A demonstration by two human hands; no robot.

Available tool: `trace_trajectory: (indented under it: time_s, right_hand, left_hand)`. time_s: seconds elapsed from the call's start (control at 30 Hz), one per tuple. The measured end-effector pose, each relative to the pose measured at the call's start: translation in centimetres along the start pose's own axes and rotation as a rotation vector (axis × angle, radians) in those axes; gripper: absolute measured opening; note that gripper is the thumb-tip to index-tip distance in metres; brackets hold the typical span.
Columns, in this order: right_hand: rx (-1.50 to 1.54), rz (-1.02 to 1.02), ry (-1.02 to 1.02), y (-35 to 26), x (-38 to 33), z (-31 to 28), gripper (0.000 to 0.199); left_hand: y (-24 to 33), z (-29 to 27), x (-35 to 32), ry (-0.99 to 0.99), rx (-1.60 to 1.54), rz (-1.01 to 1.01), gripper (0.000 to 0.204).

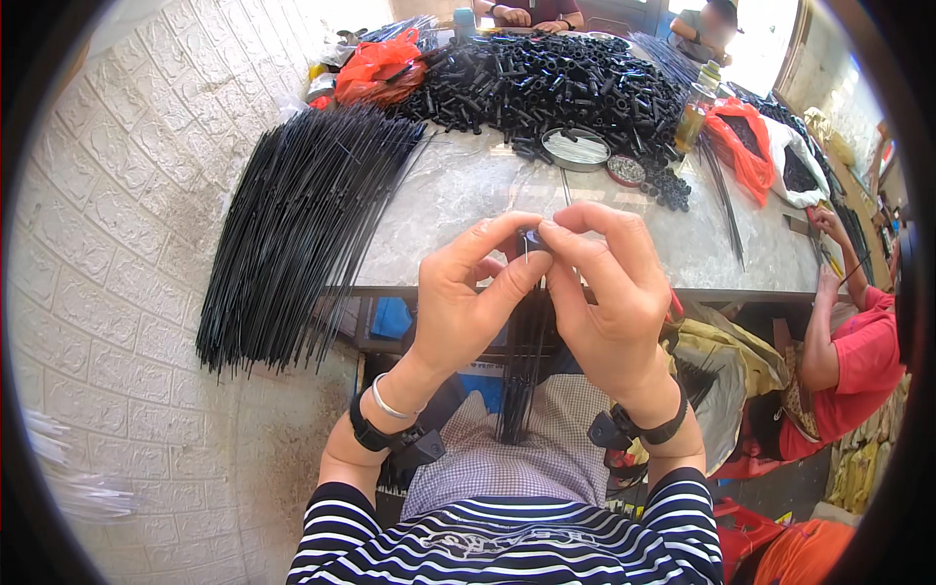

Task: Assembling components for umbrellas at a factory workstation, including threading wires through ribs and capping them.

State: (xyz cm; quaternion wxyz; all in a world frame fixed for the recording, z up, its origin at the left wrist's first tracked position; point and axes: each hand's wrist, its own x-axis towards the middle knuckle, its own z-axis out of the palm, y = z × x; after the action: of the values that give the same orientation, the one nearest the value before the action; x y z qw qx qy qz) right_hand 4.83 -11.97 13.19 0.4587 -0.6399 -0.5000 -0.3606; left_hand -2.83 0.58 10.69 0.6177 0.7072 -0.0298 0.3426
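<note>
Small dark part [532, 241] pinched by fingertips of left hand [476, 288] and right hand [609, 278], held together above table [448, 210] edge; piece judged mid-work, black tube heap [561, 83] seemingly left, finished count can't be told

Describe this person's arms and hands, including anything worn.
Both sleeves are dark with white stripes. Each wrist has a black band bearing a dark, boxy module; the left also wears a silver bangle. The left hand and right hand are gloveless.

One wide fisheye view, head-worn over there, facing down and forward, near left hand [474, 278] and right hand [616, 283], tabletop [448, 210] beyond.
</note>
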Motion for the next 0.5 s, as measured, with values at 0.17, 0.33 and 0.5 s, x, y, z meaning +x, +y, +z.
trace_trajectory:
  time_s: [0.17, 0.33, 0.5]
  right_hand:
    - [0.061, 0.052, 0.013, -0.12, 0.04, 0.15, 0.026]
    - [0.08, 0.075, 0.004, -0.3, 0.16, -0.01, 0.026]
    - [0.072, 0.089, -0.002, -0.58, 0.21, 0.12, 0.026]
  left_hand:
    - [-0.11, -0.37, 0.0, -0.018, -0.043, -0.022, 0.034]
    - [-0.21, -0.55, -0.01, -0.042, -0.077, 0.016, 0.036]
    - [-0.14, -0.66, 0.12, -0.032, -0.077, -0.014, 0.034]
